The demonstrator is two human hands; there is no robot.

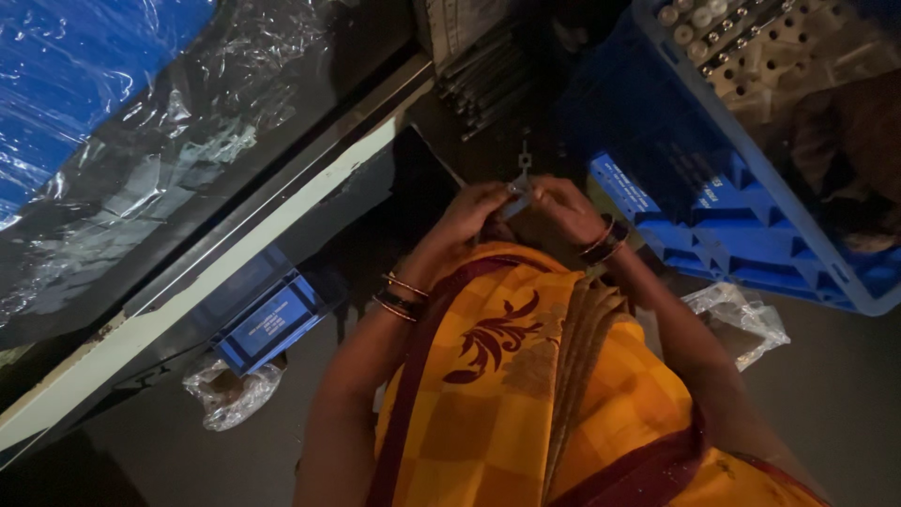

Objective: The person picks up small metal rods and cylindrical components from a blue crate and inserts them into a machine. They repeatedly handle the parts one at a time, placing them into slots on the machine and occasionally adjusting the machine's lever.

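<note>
The left hand (474,211) and the right hand (563,207) are close together in front of the body, and both pinch a small grey metal part (518,188) between the fingertips. Far right of the hands stands a blue crate (751,235) with many small parts. Near left lies a small blue box (267,324) beside a crumpled plastic bag (230,394).

Place: dim factory or assembly workshop | 1 to 3 o'clock: big blue plastic crate (751,235) of small metal parts (751,38) | 12 o'clock: bundle of dark rods (483,84) | 9 to 11 o'clock: workbench edge (235,244) under plastic sheeting (141,141) | 8 o'clock: small blue bin (272,324) on grey floor (826,404)
</note>
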